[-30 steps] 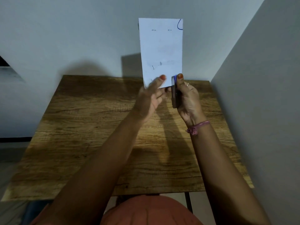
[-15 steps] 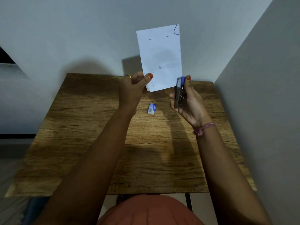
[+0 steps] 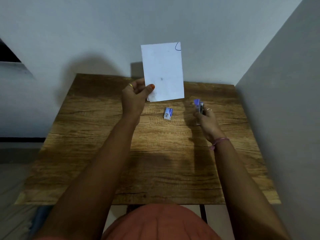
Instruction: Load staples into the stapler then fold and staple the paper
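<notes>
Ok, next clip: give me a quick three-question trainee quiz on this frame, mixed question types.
1. True or false: the stapler is clamped on the paper.
2. Which hand holds the paper? A) left hand B) right hand C) neither
3. What small item lies on the table between the two hands?

Key:
1. False. The stapler is in the right hand, apart from the paper.
2. A. The left hand pinches its lower left corner and holds it upright.
3. The staple box, lying flat on the wood.

Dim, soft-focused view; shadows behind, edges warped.
</notes>
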A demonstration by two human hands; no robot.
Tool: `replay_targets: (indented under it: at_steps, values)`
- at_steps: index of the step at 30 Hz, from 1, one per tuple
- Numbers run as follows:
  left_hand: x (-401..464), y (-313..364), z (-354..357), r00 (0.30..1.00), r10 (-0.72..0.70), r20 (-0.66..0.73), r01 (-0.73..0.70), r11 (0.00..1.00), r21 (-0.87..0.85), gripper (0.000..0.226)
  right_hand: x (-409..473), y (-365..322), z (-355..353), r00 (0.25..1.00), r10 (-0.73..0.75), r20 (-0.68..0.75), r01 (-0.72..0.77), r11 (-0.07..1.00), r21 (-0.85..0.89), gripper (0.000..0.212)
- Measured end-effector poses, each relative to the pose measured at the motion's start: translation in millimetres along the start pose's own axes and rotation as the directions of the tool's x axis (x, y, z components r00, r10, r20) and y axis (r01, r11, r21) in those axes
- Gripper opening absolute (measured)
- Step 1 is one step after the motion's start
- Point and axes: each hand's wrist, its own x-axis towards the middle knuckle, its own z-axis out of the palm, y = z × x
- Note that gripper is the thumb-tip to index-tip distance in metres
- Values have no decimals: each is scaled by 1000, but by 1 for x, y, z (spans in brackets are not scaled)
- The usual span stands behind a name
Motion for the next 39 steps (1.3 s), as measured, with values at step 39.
replay_targets:
  at_steps: [39]
  values:
    - [11, -93, -89, 998, 25, -56, 23, 694, 720, 38, -16, 52, 69, 879, -223, -422, -16, 870, -494, 56]
